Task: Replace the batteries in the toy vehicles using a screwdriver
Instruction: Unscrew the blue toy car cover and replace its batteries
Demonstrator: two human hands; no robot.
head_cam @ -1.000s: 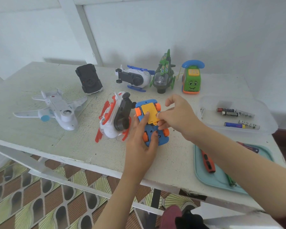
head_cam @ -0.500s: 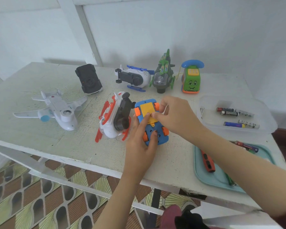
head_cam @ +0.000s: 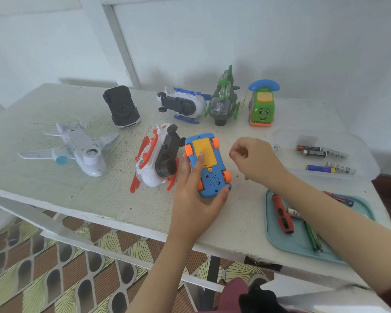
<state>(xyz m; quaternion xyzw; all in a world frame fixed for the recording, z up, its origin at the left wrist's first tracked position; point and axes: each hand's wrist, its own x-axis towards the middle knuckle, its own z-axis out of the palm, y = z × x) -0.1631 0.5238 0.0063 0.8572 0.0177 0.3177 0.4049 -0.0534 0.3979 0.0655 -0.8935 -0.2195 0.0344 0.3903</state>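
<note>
Blue toy car (head_cam: 209, 168) released by right hand (head_cam: 255, 159).

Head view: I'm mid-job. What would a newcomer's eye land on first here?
The upside-down blue toy car at the centre of the table, yellow battery cover up, held by the left hand, with the right hand curled just right of it; whether it pinches anything is unclear. Next, the red screwdriver lying in the teal tray at near right, and loose batteries in the clear tray behind it.
</note>
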